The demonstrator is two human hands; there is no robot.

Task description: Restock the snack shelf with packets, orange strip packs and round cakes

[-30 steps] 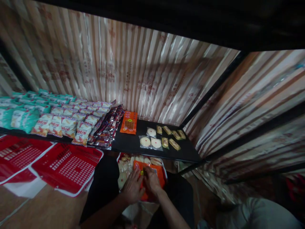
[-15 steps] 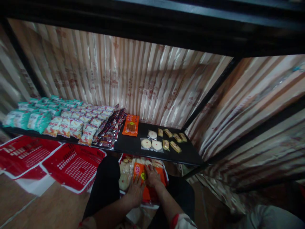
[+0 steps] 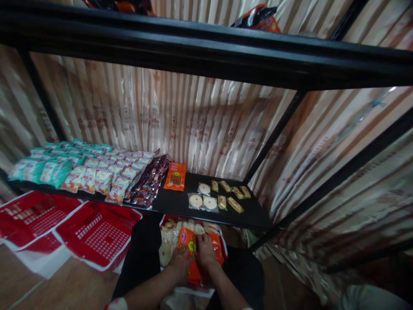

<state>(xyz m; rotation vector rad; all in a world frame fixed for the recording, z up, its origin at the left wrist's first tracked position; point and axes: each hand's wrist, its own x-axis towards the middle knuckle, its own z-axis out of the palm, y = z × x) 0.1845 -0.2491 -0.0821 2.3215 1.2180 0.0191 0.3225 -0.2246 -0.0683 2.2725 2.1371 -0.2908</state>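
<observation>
A red basket point(image 3: 224, 234) between my knees holds orange snack packets, with clear-wrapped pale round cakes point(image 3: 165, 254) on its left side. My left hand point(image 3: 180, 263) rests on the lower left part of an orange packet point(image 3: 185, 236) with a round yellow mark, its fingers stretched forward. Beside it, my right hand point(image 3: 205, 250) lies palm down across the orange packets, fingers extended and slightly apart. Neither hand is visibly closed round a packet; the palms' undersides are hidden. One similar orange packet point(image 3: 176, 176) lies on the black shelf ahead.
The low black shelf point(image 3: 174, 206) bears teal snack bags point(image 3: 54, 172), white-and-orange bags point(image 3: 103, 178), dark red packets point(image 3: 148, 183), wrapped round cakes point(image 3: 195, 201) and small golden packets point(image 3: 235, 204). Red baskets point(image 3: 97, 232) stand at left. An upper shelf beam point(image 3: 193, 56) crosses overhead.
My view has tilted up, bringing the upper shelf and packets on it into sight. My right hand has drawn slightly back over the orange packets; my left hand stays on the packet.
</observation>
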